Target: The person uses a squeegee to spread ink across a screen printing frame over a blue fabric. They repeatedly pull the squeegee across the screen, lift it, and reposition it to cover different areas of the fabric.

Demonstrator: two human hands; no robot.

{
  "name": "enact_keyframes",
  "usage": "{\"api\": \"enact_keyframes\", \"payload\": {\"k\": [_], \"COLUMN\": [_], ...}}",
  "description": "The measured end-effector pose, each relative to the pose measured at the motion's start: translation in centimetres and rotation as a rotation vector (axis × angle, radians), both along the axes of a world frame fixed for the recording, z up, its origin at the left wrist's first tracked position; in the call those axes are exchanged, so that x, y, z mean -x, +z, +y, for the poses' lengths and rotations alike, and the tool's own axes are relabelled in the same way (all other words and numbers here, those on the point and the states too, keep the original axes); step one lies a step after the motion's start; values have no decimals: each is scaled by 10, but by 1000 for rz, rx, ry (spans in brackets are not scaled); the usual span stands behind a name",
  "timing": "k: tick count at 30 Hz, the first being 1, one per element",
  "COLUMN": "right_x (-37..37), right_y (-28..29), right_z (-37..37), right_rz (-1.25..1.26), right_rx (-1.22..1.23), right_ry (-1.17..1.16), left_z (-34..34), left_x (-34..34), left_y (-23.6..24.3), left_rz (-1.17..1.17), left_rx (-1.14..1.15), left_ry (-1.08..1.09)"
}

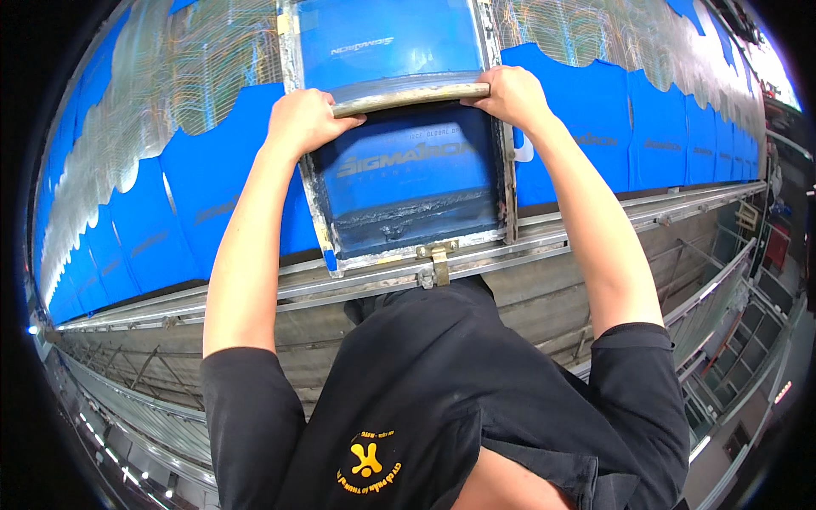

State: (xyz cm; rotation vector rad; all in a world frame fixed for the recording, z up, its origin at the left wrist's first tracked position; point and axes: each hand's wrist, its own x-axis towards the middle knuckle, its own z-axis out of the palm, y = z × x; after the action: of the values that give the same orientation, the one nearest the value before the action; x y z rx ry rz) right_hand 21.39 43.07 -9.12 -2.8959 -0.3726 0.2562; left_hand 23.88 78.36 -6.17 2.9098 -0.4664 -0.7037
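My left hand and my right hand are wrapped round opposite ends of a long, worn squeegee bar. The bar lies across a rectangular printing screen in a scuffed metal frame, whose mesh shows blue with grey lettering and a band of dark ink below the bar. A brass-coloured bracket sits at the frame's near edge, on a metal rail. Under and beside the screen, blue fabric pieces are laid out in a long row; whether the squeegee blade touches the mesh is hidden.
Translucent, wavy-edged sheeting lies along the far side of the blue pieces. My body is against the table's near edge, below the screen. Metal racks and framework show at the lower right, with more rails at the lower left.
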Motion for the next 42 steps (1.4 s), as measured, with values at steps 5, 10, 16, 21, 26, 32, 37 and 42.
{"api": "enact_keyframes", "payload": {"k": [5, 10, 16, 21, 26, 32, 37, 42], "right_x": [-8, 0, 74, 173, 210, 160, 89, 68], "right_y": [5, 2, -7, -5, 11, -8, -91, -70], "right_z": [2, 3, 6, 1, 0, -40, -77, -31], "right_rz": [58, 27, -90, 10, 26, 26, 1, -59], "right_rx": [11, -21, -34, -32, -73, -660, -1128, -1013], "right_ry": [-19, -10, 28, 27, 83, -338, -869, -876], "left_z": [-5, -4, 4, 2, 6, -1, -63, -47], "left_x": [-11, -4, 77, 174, 218, 229, 228, 251], "left_y": [3, 2, -8, -6, -9, 11, -8, -15], "left_rz": [41, 34, -98, -54, -153, -327, -313, -318], "left_rx": [-5, -15, 15, 42, 84, 102, 302, 415], "left_ry": [26, 50, 21, 47, 34, -45, -230, -210]}}
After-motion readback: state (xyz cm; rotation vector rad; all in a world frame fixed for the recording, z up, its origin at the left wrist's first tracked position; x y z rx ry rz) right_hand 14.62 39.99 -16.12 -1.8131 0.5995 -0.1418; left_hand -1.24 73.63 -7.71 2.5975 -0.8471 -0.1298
